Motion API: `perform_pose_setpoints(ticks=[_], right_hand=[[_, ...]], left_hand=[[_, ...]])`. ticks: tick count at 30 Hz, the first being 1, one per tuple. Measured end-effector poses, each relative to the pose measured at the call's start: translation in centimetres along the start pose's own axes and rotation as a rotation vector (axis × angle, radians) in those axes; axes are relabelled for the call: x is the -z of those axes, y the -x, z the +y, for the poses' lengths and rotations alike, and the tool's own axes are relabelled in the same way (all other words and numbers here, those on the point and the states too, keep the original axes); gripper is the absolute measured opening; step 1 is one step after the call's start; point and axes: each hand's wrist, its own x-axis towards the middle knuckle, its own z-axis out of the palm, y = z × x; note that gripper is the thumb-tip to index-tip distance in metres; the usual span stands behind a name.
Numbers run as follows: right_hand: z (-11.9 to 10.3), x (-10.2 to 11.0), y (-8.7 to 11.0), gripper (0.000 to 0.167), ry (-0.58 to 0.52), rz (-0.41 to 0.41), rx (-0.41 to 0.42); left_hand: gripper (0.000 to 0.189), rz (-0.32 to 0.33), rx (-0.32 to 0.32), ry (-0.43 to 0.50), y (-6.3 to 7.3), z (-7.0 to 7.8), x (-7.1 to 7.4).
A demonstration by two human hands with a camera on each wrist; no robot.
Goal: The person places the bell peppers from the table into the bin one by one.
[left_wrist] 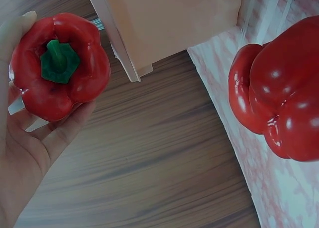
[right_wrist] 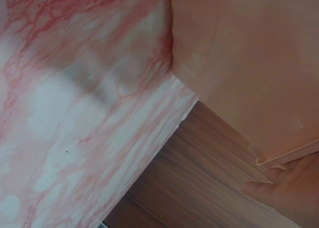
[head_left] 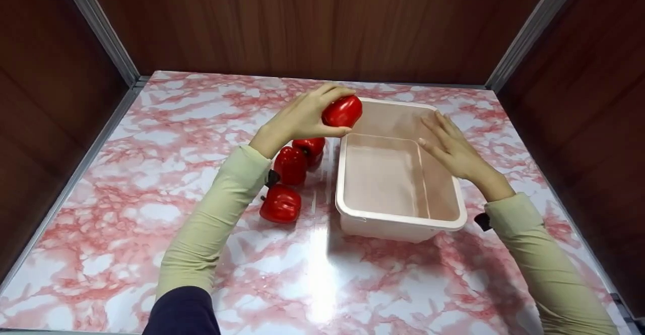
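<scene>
A red bell pepper (head_left: 343, 112) is gripped in my left hand (head_left: 307, 113), held up at the left rim of a pale pink plastic bin (head_left: 400, 220). In the left wrist view, the green stem of this bell pepper (left_wrist: 92, 63) faces the camera, with thumb and fingers around its sides. My right hand (head_left: 451, 148) is over the bin's right side, fingers extended, holding nothing. The right wrist view catches part of that hand (right_wrist: 294, 188) by the bin's rim. Several red bell peppers, among them one in front (head_left: 280, 204), lie left of the bin under my left forearm.
The table (head_left: 151, 254) has a red and white marbled top. Dark wood-look panels (head_left: 302, 27) with grey metal edging stand at the back and both sides. The bin's floor (head_left: 385, 174) shows no peppers on it.
</scene>
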Motion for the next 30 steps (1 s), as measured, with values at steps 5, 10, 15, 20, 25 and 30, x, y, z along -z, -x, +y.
perform_pose_setpoints(ticks=[5,10,15,20,25,30], right_hand=[[0.00,-0.02,-0.03,0.062,0.009,0.002,0.003],[0.09,-0.05,-0.06,0.061,0.010,0.008,0.007],[0.14,-0.05,-0.05,0.061,0.005,0.007,0.010],[0.10,-0.06,-0.12,0.061,0.005,0.004,0.013],[0.10,-0.07,-0.13,0.060,0.001,0.008,0.013],[0.07,-0.07,-0.05,0.060,-0.014,0.004,0.014]], left_hand=[[0.066,-0.004,0.007,0.006,-0.03,0.09,0.05],[0.067,-0.001,0.009,-0.002,-0.14,0.19,0.05],[0.066,0.002,-0.007,-0.013,-0.35,0.25,-0.17],[0.066,0.000,-0.011,-0.012,-0.39,0.33,-0.22],[0.065,0.003,-0.019,-0.012,-0.36,0.43,-0.16],[0.064,0.006,-0.029,-0.016,-0.38,0.48,-0.24]])
